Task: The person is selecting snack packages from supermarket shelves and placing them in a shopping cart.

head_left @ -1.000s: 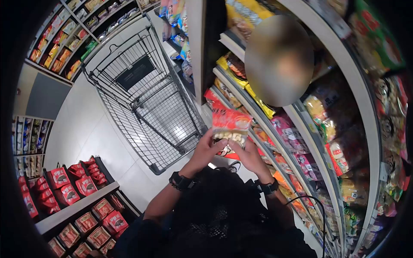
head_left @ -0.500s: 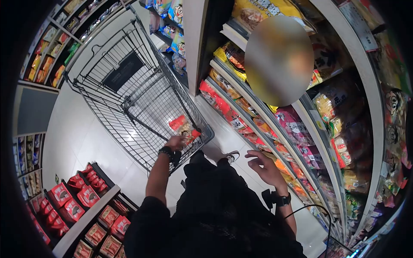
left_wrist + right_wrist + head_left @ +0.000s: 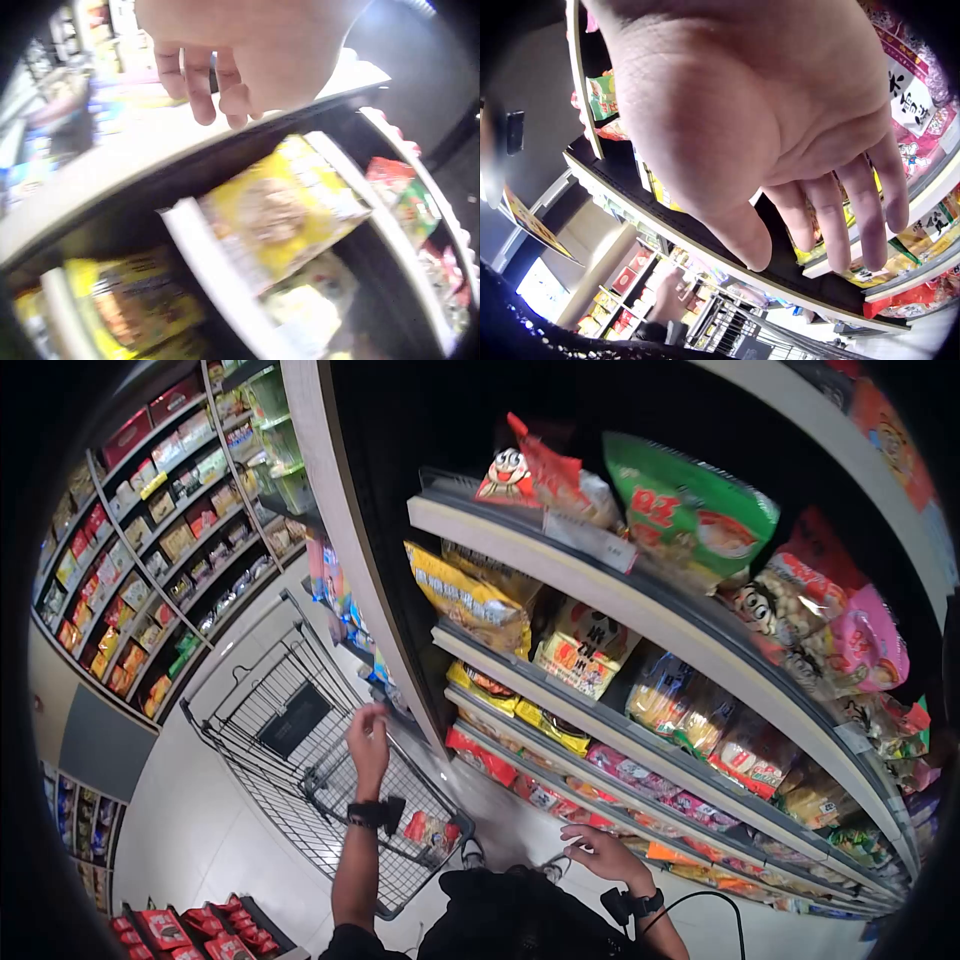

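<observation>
My left hand (image 3: 368,755) is raised over the shopping cart (image 3: 215,745), its fingers loose and holding nothing. In the left wrist view its relaxed fingers (image 3: 199,86) hang in front of the shelf unit's end panel, near a yellow snack bag (image 3: 277,206). A red and clear snack bag (image 3: 432,830) lies in the near end of the cart, below that hand. My right hand (image 3: 607,857), empty too, hovers beside the lower shelves. The right wrist view shows its palm (image 3: 780,112) with the fingers spread and slightly bent, close to pink snack bags (image 3: 919,112).
Shelves with yellow, green (image 3: 690,510) and red bags rise on the right. A pale upright panel (image 3: 355,540) ends the unit beside the cart. Red packets (image 3: 165,930) sit on a low display at bottom left. A cable (image 3: 700,895) runs near my right wrist.
Both hands held the red and clear snack bag at first; the right let go, and the left took it to the cart and released it. The left hand has since risen. The view has shifted toward the upper shelves.
</observation>
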A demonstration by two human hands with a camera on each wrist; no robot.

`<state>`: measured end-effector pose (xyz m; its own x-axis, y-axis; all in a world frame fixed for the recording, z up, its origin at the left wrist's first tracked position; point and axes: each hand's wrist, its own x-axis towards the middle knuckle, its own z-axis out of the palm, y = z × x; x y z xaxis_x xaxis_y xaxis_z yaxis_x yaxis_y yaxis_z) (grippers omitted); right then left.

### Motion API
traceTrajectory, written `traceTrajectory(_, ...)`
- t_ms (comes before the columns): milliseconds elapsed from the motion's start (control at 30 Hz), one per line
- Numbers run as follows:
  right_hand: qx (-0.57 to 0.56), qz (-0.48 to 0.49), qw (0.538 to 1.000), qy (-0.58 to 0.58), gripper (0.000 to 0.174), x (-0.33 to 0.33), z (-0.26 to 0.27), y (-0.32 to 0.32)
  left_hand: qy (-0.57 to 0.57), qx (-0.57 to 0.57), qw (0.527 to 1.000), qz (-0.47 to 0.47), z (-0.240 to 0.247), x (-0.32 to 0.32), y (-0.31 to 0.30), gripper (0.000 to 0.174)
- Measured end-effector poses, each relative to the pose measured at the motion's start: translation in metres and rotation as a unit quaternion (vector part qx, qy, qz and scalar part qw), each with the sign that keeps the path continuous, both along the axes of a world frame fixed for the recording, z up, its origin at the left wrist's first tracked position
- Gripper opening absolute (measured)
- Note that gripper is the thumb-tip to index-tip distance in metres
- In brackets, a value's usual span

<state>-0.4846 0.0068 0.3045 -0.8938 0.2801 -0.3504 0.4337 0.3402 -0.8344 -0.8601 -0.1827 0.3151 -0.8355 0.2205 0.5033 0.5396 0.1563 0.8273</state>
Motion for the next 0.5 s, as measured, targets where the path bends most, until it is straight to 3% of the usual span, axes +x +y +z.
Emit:
traceTrajectory(100, 0.005, -0.001, 0.998, 0.056, 0.036, -0.001, -0.004, 0.009, 0.201, 0.106, 0.969, -0.098, 0.14, -0.009, 0.058, 0.006)
traceTrajectory(167, -0.015, -0.001, 0.997, 0.071, 0.037, -0.001, -0.003, 0.012, 0.264, 0.071, 0.953, -0.131, 0.21, -0.017, 0.093, 0.009)
traceTrajectory(233, -0.022, -0.001, 0.997, 0.072, 0.04, 0.003, 0.004, 0.015, 0.241, 0.048, 0.958, -0.149, 0.255, -0.035, 0.133, 0.018)
traceTrajectory(300, -0.023, -0.012, 0.996, 0.091, 0.042, 0.008, 0.005, 0.018, 0.23, -0.037, 0.968, -0.097, 0.272, -0.081, 0.175, 0.032)
traceTrajectory(367, 0.006, -0.029, 0.996, 0.081, 0.043, 0.014, 0.019, 0.016, 0.038, -0.202, 0.976, -0.076, 0.302, -0.085, 0.19, 0.052)
traceTrajectory(400, -0.011, -0.052, 0.995, 0.081, 0.043, 0.02, 0.021, 0.016, -0.066, -0.175, 0.965, -0.183, 0.307, -0.084, 0.191, 0.059)
traceTrajectory(500, -0.048, -0.092, 0.99, 0.095, 0.043, 0.037, 0.01, 0.017, -0.075, -0.21, 0.943, -0.246, 0.3, -0.095, 0.206, 0.04)
